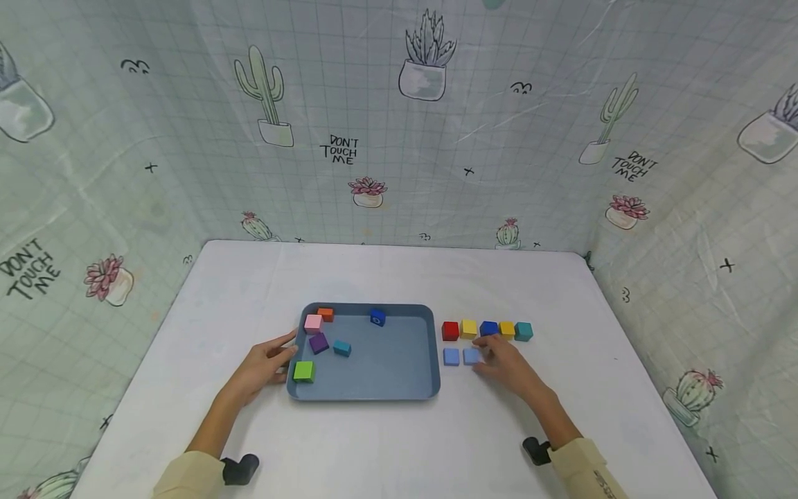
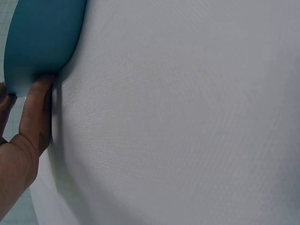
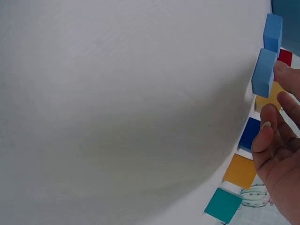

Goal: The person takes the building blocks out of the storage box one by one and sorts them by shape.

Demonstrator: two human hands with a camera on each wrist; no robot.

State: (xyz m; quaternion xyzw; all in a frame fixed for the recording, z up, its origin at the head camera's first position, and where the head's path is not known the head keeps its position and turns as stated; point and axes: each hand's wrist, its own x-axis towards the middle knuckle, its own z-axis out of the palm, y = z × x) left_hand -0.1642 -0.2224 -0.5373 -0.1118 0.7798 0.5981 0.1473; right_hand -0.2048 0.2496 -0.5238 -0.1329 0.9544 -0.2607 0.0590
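Note:
A blue-grey tray [image 1: 374,400] lies on the white table. At its left side, my left hand [image 1: 264,364] touches the outer wall and rim with fairly straight fingers; the left wrist view shows a finger against the tray wall [image 2: 47,33]. To the right of the tray, my right hand [image 1: 508,364] is over the right one of two light blue blocks [image 1: 470,356]. In the right wrist view a fingertip meets that block [image 3: 263,75], while the other fingers hang loosely curled. The other light blue block [image 1: 451,357] sits beside it.
Behind the light blue blocks stands a row: red [image 1: 450,331], yellow [image 1: 468,328], dark blue [image 1: 489,327], amber [image 1: 507,330] and teal [image 1: 524,332] blocks. The tray holds several blocks, among them green [image 1: 304,372], purple [image 1: 318,343] and pink [image 1: 314,324].

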